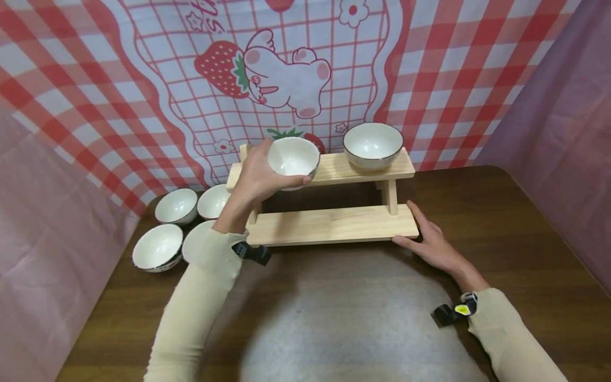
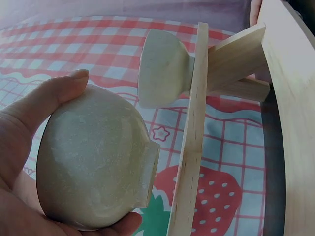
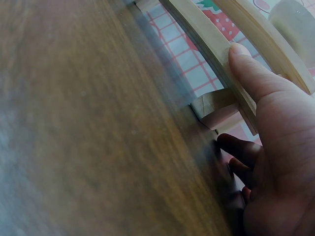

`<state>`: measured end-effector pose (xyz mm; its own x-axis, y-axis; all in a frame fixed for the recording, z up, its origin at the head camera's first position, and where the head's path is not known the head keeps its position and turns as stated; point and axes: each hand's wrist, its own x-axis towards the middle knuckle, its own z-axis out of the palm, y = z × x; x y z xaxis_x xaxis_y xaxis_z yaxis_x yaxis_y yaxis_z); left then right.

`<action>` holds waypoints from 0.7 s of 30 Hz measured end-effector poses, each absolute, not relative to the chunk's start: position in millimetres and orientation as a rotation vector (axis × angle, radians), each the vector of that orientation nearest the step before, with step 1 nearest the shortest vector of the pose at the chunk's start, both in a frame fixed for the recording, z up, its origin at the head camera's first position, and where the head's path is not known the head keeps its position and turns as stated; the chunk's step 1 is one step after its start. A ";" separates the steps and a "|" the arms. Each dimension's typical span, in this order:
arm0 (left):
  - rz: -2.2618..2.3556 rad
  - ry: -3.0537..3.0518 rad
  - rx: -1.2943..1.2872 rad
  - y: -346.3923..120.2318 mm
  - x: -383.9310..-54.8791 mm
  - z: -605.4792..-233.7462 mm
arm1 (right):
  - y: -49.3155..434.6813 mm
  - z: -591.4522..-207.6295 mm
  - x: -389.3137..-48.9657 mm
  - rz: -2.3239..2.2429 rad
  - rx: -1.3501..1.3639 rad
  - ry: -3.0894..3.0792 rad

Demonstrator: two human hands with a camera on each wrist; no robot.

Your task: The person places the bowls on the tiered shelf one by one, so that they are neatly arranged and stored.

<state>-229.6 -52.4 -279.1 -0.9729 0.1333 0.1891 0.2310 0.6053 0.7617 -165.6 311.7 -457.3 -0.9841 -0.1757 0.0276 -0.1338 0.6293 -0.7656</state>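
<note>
Pale glare washes the tabletop point(image 1: 353, 318) — soft shadow alongside

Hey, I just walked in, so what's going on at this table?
A person's left hand holds a white bowl just off the upper shelf of a two-tier wooden stand. Their right hand touches the right end of the lower shelf. Another white bowl sits toward the right end of the upper shelf, and four more bowls are grouped on the wooden table, left of the stand.
</note>
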 end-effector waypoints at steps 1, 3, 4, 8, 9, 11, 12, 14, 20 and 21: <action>-1.299 -2.718 -0.312 -51.4 -231.3 -278.9 | 311.6 -457.2 -165.6 -1.303 -0.265 2.790; -1.278 -2.719 -0.332 -49.4 -235.3 -279.2 | 311.3 -456.7 -165.7 -1.303 -0.262 2.788; -1.271 -2.722 -0.334 -48.2 -236.9 -279.3 | 311.2 -456.3 -165.8 -1.303 -0.260 2.785; -1.322 -2.705 -0.328 -41.7 -242.1 -281.4 | 311.3 -456.5 -166.0 -1.300 -0.255 2.789; -1.339 -2.704 -0.322 -39.8 -242.9 -281.9 | 311.4 -456.7 -166.1 -1.299 -0.253 2.789; -1.359 -2.710 -0.308 -36.4 -244.3 -282.9 | 311.5 -457.4 -166.2 -1.298 -0.250 2.789; -1.366 -2.719 -0.297 -34.9 -245.0 -283.6 | 311.6 -457.8 -166.3 -1.297 -0.249 2.789; -1.372 -2.729 -0.286 -32.0 -246.6 -284.4 | 311.6 -458.3 -166.4 -1.298 -0.248 2.787; -1.382 -2.737 -0.260 -24.3 -253.1 -285.7 | 311.8 -458.4 -166.1 -1.299 -0.248 2.787; -1.390 -2.735 -0.258 -23.2 -254.3 -286.0 | 311.9 -458.3 -166.0 -1.300 -0.246 2.787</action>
<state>-254.3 -23.2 -286.0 -0.9840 0.1205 0.1315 0.1773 0.5787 0.7960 -166.0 311.9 -458.3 -0.9857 -0.1680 0.0160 -0.1202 0.6325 -0.7652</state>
